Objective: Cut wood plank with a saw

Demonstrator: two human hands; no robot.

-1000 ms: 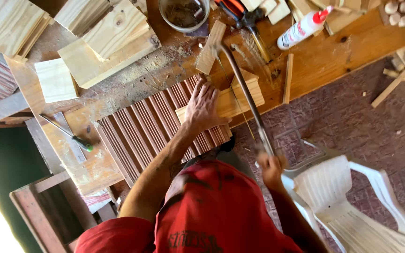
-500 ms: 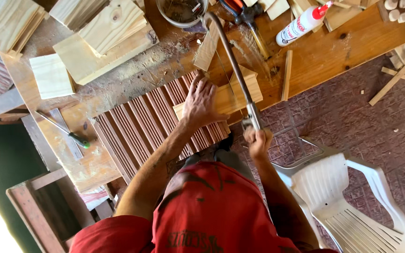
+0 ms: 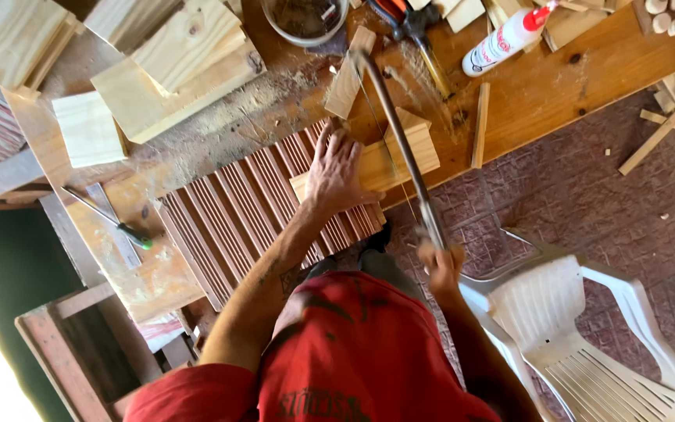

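My left hand (image 3: 336, 168) presses flat on a pale wooden block (image 3: 400, 160) that lies on a reddish ribbed panel (image 3: 236, 211) at the workbench edge. My right hand (image 3: 441, 266) grips the handle of a hacksaw (image 3: 400, 141), whose long metal frame runs up across the block toward the bench. The blade meets the block just right of my left fingers. Sawdust covers the bench behind the block.
Several pale wood boards (image 3: 173, 70) are stacked at the upper left. A white glue bottle (image 3: 501, 41), a thin wood strip (image 3: 480, 125), a bowl (image 3: 306, 19) and a green-handled screwdriver (image 3: 115, 223) lie on the bench. A white plastic chair (image 3: 587, 336) stands at the lower right.
My right hand has pushed the saw forward and pulled it back across the block. My left hand has stayed on the block.
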